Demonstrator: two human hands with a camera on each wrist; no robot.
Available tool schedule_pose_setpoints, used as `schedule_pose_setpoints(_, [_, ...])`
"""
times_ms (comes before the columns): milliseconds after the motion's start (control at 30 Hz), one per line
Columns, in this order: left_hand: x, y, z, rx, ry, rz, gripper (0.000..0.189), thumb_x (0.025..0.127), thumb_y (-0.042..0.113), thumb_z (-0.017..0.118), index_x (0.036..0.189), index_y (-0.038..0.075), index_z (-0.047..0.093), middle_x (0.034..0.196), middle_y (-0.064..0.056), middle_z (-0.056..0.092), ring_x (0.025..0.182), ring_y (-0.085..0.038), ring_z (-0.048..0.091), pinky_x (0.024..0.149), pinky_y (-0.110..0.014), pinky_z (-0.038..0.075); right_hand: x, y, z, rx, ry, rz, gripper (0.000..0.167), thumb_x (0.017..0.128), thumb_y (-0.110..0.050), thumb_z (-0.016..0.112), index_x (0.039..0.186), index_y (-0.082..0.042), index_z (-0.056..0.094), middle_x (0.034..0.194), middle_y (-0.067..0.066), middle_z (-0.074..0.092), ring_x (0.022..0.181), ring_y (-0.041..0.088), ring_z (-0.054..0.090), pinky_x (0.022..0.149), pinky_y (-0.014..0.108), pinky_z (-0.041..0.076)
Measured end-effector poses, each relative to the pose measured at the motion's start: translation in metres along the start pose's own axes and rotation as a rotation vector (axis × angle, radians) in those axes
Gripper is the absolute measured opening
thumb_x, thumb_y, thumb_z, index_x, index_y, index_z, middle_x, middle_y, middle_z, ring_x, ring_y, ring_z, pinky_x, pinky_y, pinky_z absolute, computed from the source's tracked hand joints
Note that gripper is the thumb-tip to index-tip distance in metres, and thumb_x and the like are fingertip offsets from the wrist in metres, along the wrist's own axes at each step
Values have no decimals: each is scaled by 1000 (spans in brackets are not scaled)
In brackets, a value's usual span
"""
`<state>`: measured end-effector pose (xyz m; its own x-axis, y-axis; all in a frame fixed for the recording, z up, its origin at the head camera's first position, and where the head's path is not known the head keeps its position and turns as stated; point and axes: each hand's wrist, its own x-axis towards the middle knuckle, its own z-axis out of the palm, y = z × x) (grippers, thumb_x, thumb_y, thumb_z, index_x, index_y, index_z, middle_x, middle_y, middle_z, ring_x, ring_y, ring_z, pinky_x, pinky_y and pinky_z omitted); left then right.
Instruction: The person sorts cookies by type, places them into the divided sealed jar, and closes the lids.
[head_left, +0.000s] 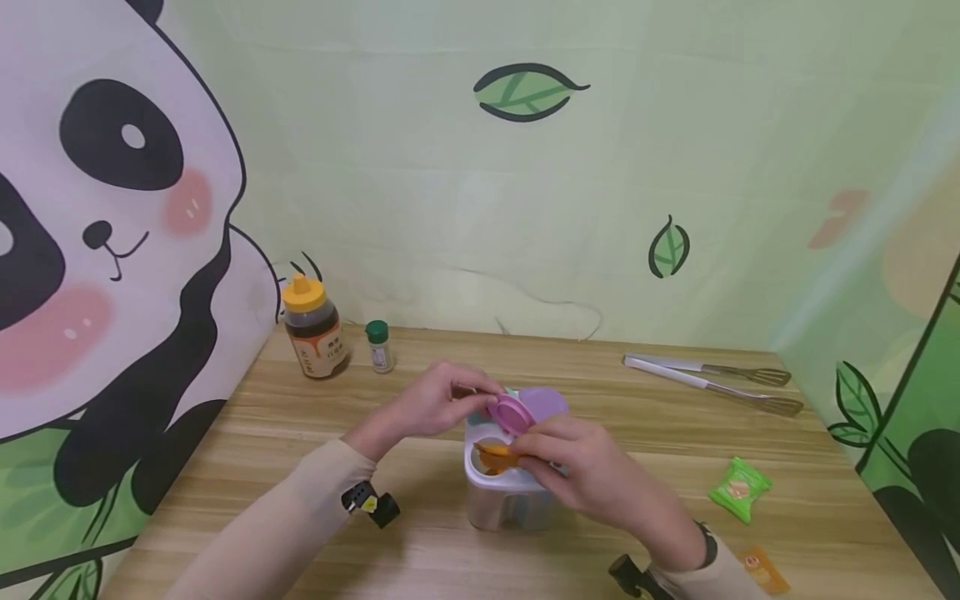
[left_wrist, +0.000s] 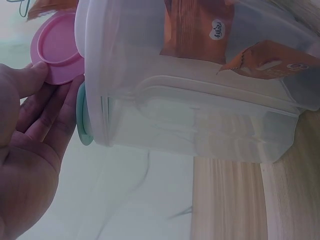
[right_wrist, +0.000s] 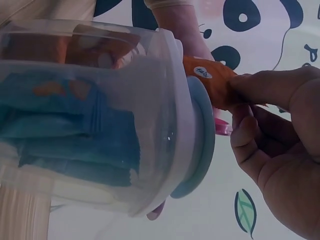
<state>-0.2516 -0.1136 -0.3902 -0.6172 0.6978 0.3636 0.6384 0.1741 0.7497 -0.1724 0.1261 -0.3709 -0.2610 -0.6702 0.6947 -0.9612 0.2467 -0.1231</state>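
Observation:
A clear lidded storage container [head_left: 498, 510] stands on the table, with a white top that has round openings under coloured flip lids. My left hand [head_left: 442, 404] pinches the raised pink lid [head_left: 512, 414] at its edge, thumb on one face and fingers behind. Between the thumb and fingers of my right hand [head_left: 600, 471] is an orange snack packet [head_left: 495, 456], part of it in the round opening below the pink lid. More orange packets [left_wrist: 197, 32] lie inside one compartment; blue packets [right_wrist: 80, 135] fill another. A purple lid [head_left: 546, 402] and a green lid [left_wrist: 85, 117] are also on the top.
At the back left stand a yellow-capped sauce bottle [head_left: 315, 333] and a green-capped shaker [head_left: 380, 348]. Metal tongs [head_left: 708, 383] lie at the back right. A green packet [head_left: 740, 489] lies on the right, and an orange packet [head_left: 765, 570] beside my right sleeve.

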Motion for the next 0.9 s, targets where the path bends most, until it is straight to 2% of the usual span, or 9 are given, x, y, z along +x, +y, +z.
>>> schedule_pose_setpoints(133, [0, 0, 0, -4, 3, 13, 17, 94, 3, 62, 107, 3, 72, 104, -10, 73, 92, -14, 69, 80, -27, 59, 2, -1, 4, -59, 0, -15, 22, 76, 0, 76, 96, -7, 72, 94, 2, 71, 84, 14, 68, 77, 22, 58])
schedule_pose_setpoints(367, [0, 2, 0, -6, 3, 2, 17, 94, 4, 62, 107, 3, 73, 103, -10, 73, 91, -15, 70, 79, -27, 59, 6, -6, 11, -136, -10, -16, 18, 77, 0, 74, 94, -7, 73, 91, 3, 70, 82, 13, 67, 75, 20, 58])
schedule_pose_setpoints(733, [0, 4, 0, 4, 1, -20, 17, 94, 4, 62, 108, 5, 73, 103, -7, 73, 92, -13, 69, 80, -27, 59, 16, -18, 21, -256, -116, 107, 18, 78, -1, 74, 93, -10, 74, 82, -2, 68, 77, 11, 63, 71, 20, 57])
schedule_pose_setpoints(900, [0, 4, 0, 9, 7, -23, 17, 94, 4, 62, 108, 5, 73, 103, -7, 73, 91, -13, 69, 79, -26, 59, 19, -24, 23, -299, -184, 148, 21, 79, 2, 72, 97, -9, 75, 86, 0, 69, 81, 12, 64, 74, 22, 58])
